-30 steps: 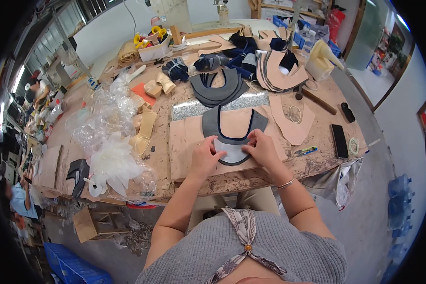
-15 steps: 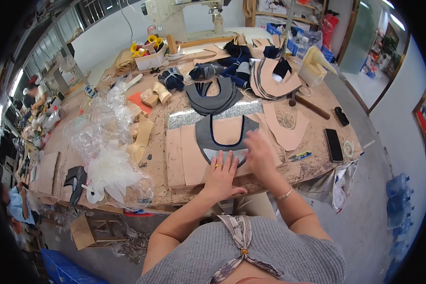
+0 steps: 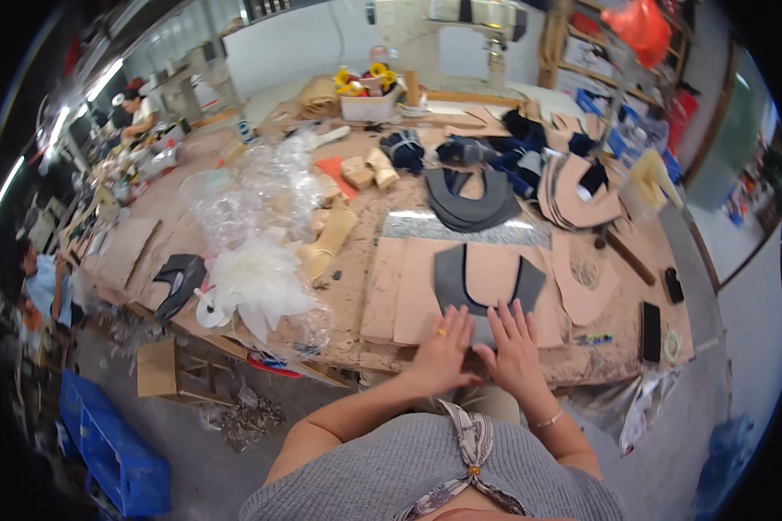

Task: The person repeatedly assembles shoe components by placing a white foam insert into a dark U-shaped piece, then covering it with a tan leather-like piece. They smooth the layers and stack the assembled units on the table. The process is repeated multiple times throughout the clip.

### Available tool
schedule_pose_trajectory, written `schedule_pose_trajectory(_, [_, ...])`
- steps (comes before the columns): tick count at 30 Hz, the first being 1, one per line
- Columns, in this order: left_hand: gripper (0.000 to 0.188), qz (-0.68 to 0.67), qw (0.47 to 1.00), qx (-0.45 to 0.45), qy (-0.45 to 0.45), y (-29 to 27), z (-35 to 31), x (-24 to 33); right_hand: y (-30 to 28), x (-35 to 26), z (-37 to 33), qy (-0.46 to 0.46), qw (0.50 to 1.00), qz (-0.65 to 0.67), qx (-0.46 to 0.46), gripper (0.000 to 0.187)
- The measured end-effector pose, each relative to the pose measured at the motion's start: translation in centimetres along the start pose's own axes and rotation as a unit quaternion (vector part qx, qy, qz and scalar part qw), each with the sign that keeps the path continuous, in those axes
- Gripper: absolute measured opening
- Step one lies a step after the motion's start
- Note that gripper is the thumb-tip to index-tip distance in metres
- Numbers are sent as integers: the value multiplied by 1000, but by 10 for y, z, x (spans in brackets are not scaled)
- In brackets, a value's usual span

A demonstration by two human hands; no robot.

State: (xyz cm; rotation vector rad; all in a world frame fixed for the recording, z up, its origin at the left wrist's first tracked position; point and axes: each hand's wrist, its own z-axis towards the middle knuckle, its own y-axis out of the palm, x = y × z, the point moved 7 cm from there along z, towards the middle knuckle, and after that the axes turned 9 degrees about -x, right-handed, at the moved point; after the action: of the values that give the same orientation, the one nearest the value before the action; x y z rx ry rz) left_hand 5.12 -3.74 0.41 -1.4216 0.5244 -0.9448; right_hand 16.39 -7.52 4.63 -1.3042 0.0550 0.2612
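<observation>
A grey U-shaped piece (image 3: 531, 284), which looks like a shoe upper with dark blue edging along its inner curve, lies on flat tan sheets (image 3: 415, 295). My left hand (image 3: 441, 354) rests with fingers spread over the left part of its near curve. Beside it, my right hand (image 3: 513, 346) lies flat with fingers stretched on the right part. Neither hand grips anything. Between the two hands a strip of grey shows, while the rest of the near curve is covered. Just beyond, a stack of similar grey pieces (image 3: 471, 207) sits by a speckled slab (image 3: 400, 226).
Crumpled clear plastic (image 3: 256, 195) and white sheeting (image 3: 256, 282) cover the left side. At right are a tan cut piece (image 3: 582, 300), a hammer (image 3: 630, 260), a pen (image 3: 594, 339) and a black phone (image 3: 651, 332). A tub (image 3: 369, 108) with yellow spools stands at the back.
My head view has swung left. My right hand has come down from the piece's right arm to lie flat beside my left hand. The pale patch on the near curve no longer shows.
</observation>
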Motion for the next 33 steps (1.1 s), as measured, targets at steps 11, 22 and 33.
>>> schedule_pose_trajectory(11, [57, -220, 949, 159, -162, -68, 20, -157, 25, 2, -6, -7, 1000, 7, -26, 68])
schedule_pose_trajectory(22, [85, -23, 907, 61, -416, -61, 7, -330, 23, 5, -8, -30, 997, 56, 38, 56])
schedule_pose_trajectory(33, [79, -60, 986, 83, -133, -56, 34, -152, -15, 190, -2, 223, 954, -4, 202, 14])
